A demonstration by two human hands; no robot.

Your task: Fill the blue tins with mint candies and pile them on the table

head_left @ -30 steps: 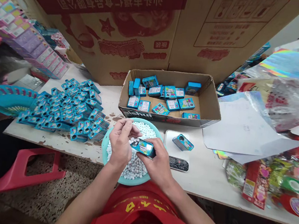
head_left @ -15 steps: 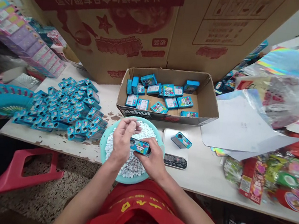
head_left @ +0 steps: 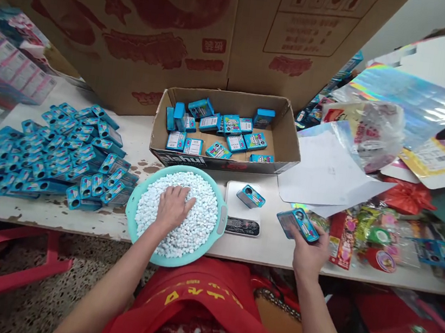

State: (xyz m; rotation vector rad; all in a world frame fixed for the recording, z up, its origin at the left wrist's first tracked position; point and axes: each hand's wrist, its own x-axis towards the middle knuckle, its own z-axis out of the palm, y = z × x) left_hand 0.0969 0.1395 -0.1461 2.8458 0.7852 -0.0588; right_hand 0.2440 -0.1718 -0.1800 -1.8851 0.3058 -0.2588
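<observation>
A teal bowl (head_left: 134, 205) full of small white candies sits at the table's front edge. My left hand (head_left: 173, 207) rests palm down in the candies, fingers curled into them. My right hand (head_left: 309, 253) is out to the right, near the table edge, gripping a small blue candy box (head_left: 297, 224). Another blue box (head_left: 251, 196) lies on a small white scale (head_left: 242, 211) between my hands.
A shallow cardboard tray (head_left: 287, 137) behind the bowl holds several blue boxes. A heap of blue boxes (head_left: 64, 154) covers the left side. Papers (head_left: 324, 169), plastic bags and candy packets (head_left: 364, 240) crowd the right. A large carton (head_left: 175, 29) stands behind. A red stool (head_left: 0, 263) is at lower left.
My right hand has carried the blue box from over the bowl out to the right. My left hand dropped from beside the box down into the candies. The view shifted right.
</observation>
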